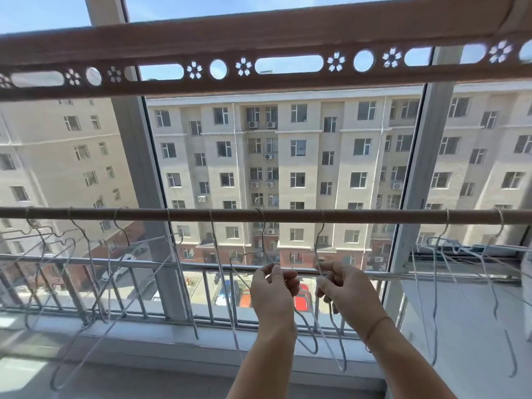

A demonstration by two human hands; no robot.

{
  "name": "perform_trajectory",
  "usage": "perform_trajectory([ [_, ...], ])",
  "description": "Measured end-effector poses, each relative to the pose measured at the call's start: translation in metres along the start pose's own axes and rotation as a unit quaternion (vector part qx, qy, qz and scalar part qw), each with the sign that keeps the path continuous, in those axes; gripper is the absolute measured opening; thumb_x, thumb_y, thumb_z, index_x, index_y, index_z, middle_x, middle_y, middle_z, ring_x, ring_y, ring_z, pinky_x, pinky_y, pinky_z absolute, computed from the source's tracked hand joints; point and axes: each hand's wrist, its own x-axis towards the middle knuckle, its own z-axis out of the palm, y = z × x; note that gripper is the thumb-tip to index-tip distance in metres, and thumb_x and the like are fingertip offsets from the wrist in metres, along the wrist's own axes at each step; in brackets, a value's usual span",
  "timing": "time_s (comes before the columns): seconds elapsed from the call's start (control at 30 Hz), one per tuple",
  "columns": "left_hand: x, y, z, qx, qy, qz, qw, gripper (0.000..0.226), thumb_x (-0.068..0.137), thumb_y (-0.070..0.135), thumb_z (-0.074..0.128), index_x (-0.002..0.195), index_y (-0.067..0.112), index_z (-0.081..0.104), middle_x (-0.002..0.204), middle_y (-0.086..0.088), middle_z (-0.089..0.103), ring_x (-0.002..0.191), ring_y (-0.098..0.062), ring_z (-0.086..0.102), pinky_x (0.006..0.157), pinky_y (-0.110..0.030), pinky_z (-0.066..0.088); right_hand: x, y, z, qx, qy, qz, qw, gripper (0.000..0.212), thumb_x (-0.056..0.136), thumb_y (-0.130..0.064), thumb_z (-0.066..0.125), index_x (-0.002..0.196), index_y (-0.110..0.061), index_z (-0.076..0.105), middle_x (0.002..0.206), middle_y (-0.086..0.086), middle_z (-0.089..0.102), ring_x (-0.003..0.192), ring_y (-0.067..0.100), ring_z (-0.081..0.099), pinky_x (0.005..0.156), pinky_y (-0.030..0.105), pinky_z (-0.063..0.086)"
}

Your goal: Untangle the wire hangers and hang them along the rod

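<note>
Pinching thin wire below the rod [288, 216], you are holding your left hand [273, 292] closed on the shoulder wire of the hanger [263, 234] hooked mid-rod; your right hand [345, 289] is gripping the neighbouring wire hanger [321, 243], its hook also over the rod. Both hands are sitting close together, just apart, in front of the window railing [86, 260]; more hangers are hanging tangled in a cluster [86, 254] at the rod's left end, and another bunch [460, 251] is hanging at the right.
</note>
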Motion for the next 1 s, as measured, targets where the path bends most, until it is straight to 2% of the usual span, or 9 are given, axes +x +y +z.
perform_trajectory([
  [0.33, 0.001, 0.001, -0.004, 0.025, -0.012, 0.004, 1.0, 0.014, 0.098, 0.01, 0.042, 0.089, 0.011, 0.052, 0.072, -0.011, 0.063, 0.062, -0.019, 0.058, 0.06, -0.028, 0.051, -0.002, 0.001, -0.002, -0.012, 0.022, 0.005, 1.0, 0.02, 0.086, -0.012, 0.06, 0.105, -0.014, 0.063, 0.063, 0.0, 0.068, 0.059, 0.012, 0.061, 0.065, 0.029, 0.053],
  [0.43, 0.005, -0.002, -0.01, 0.05, -0.005, 0.02, 0.999, 0.008, 0.097, 0.016, 0.046, 0.097, 0.011, 0.052, 0.084, -0.011, 0.062, 0.076, -0.022, 0.058, 0.07, -0.031, 0.05, -0.005, -0.003, -0.003, -0.012, 0.028, 0.003, 1.0, 0.018, 0.086, -0.014, 0.059, 0.104, -0.015, 0.062, 0.069, 0.002, 0.069, 0.065, 0.014, 0.063, 0.07, 0.032, 0.055],
  [0.53, 0.006, -0.005, -0.017, 0.114, 0.026, 0.084, 0.99, 0.024, 0.094, 0.021, 0.052, 0.113, 0.011, 0.044, 0.101, -0.01, 0.054, 0.091, -0.024, 0.053, 0.073, -0.03, 0.045, -0.012, -0.006, -0.005, -0.018, 0.035, -0.007, 0.999, 0.018, 0.086, -0.016, 0.058, 0.104, -0.016, 0.061, 0.078, -0.001, 0.065, 0.075, 0.014, 0.061, 0.072, 0.024, 0.05],
  [0.6, 0.0, -0.002, -0.018, 0.136, 0.055, 0.152, 0.977, 0.036, 0.092, 0.02, 0.054, 0.123, 0.006, 0.041, 0.117, -0.015, 0.05, 0.108, -0.027, 0.05, 0.088, -0.033, 0.046, -0.018, -0.008, -0.011, -0.03, 0.054, -0.017, 0.998, 0.019, 0.087, -0.017, 0.057, 0.106, -0.018, 0.061, 0.087, -0.003, 0.065, 0.082, 0.008, 0.06, 0.074, 0.016, 0.047],
  [0.67, -0.013, 0.004, -0.013, 0.146, 0.062, 0.222, 0.962, 0.039, 0.092, 0.02, 0.054, 0.126, 0.004, 0.042, 0.122, -0.015, 0.049, 0.115, -0.027, 0.047, 0.101, -0.037, 0.04, -0.024, -0.009, -0.022, -0.035, 0.086, -0.028, 0.995, 0.021, 0.088, -0.016, 0.058, 0.108, -0.016, 0.061, 0.092, -0.003, 0.065, 0.086, 0.004, 0.059, 0.076, 0.011, 0.045],
  [0.73, -0.03, 0.008, -0.005, 0.147, 0.032, 0.282, 0.947, 0.033, 0.092, 0.023, 0.053, 0.122, 0.009, 0.046, 0.116, -0.008, 0.053, 0.111, -0.022, 0.05, 0.1, -0.034, 0.041, -0.032, -0.01, -0.036, -0.036, 0.119, -0.038, 0.992, 0.022, 0.087, -0.014, 0.058, 0.109, -0.015, 0.062, 0.09, -0.006, 0.064, 0.086, 0.001, 0.059, 0.073, 0.008, 0.044],
  [0.87, -0.063, 0.003, 0.018, 0.137, -0.079, 0.329, 0.931, 0.015, 0.091, 0.024, 0.055, 0.107, 0.024, 0.054, 0.101, 0.005, 0.061, 0.095, -0.006, 0.059, 0.079, -0.01, 0.043, -0.049, -0.004, -0.071, -0.065, 0.201, -0.06, 0.976, 0.022, 0.087, -0.013, 0.059, 0.108, -0.014, 0.063, 0.087, -0.01, 0.063, 0.086, -0.002, 0.059, 0.072, 0.005, 0.045],
  [0.93, -0.078, -0.008, 0.032, 0.134, -0.146, 0.302, 0.932, 0.013, 0.092, 0.022, 0.054, 0.101, 0.031, 0.057, 0.096, 0.009, 0.064, 0.091, -0.004, 0.061, 0.076, -0.012, 0.046, -0.056, 0.002, -0.091, -0.074, 0.246, -0.057, 0.965, 0.022, 0.087, -0.012, 0.058, 0.109, -0.014, 0.062, 0.089, -0.006, 0.064, 0.085, -0.002, 0.058, 0.069, 0.001, 0.046],
  [1.0, -0.09, -0.022, 0.045, 0.15, -0.211, 0.258, 0.931, 0.013, 0.093, 0.024, 0.053, 0.101, 0.031, 0.061, 0.093, 0.009, 0.067, 0.089, -0.005, 0.062, 0.078, -0.02, 0.05, -0.062, 0.012, -0.112, -0.083, 0.289, -0.04, 0.953, 0.021, 0.087, -0.011, 0.058, 0.107, -0.013, 0.064, 0.089, -0.001, 0.066, 0.083, 0.006, 0.061, 0.069, 0.006, 0.045],
])
